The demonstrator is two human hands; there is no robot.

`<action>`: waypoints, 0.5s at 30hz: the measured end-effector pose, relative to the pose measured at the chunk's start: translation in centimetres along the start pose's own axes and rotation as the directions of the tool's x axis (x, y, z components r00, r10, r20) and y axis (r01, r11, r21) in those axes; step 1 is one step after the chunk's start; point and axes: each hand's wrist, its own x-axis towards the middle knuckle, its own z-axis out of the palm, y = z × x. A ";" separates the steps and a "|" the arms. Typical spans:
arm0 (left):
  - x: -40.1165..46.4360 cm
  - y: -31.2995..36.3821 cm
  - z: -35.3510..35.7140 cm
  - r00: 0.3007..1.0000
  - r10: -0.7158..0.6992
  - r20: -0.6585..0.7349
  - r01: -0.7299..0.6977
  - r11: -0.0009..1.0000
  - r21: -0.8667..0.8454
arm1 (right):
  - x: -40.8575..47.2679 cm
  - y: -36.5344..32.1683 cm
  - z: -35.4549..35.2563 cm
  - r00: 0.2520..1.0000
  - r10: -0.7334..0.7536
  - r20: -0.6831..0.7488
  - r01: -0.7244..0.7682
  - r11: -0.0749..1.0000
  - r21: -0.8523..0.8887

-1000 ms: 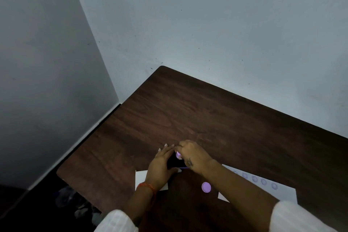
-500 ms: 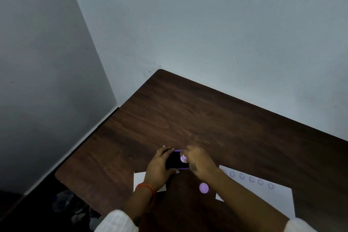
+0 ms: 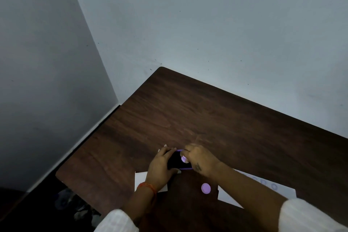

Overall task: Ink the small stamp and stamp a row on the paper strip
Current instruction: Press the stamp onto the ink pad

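Right hand (image 3: 200, 160) lowered since earlier, grip pinching small stamp (image 3: 184, 159) onto ink pad (image 3: 178, 160) | left hand (image 3: 162, 164) grip steadies pad on worktop (image 3: 216, 118) | paper strip (image 3: 263, 189) right, lilac cap (image 3: 205, 188) beside it

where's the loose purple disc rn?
Head view, low centre: the purple disc lies alone on the bare table, just below the right hand, between the two white papers, left of the stamped strip.
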 end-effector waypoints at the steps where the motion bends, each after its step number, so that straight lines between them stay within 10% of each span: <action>1: 0.0 -0.1 0.0 1.000 0.000 0.000 0.000 1.000 0.003 | 0.1 -0.1 0.0 1.000 0.011 -0.007 -0.011 1.000 -0.009; 10: -0.1 0.0 0.0 1.000 -0.013 0.001 0.013 1.000 0.005 | -1.1 -0.2 -0.3 0.978 0.170 -0.123 -0.137 0.962 0.237; 15: -0.1 -0.1 0.1 1.000 -0.006 0.011 0.006 1.000 0.014 | -1.9 0.5 0.6 0.990 0.127 -0.054 -0.126 0.992 0.024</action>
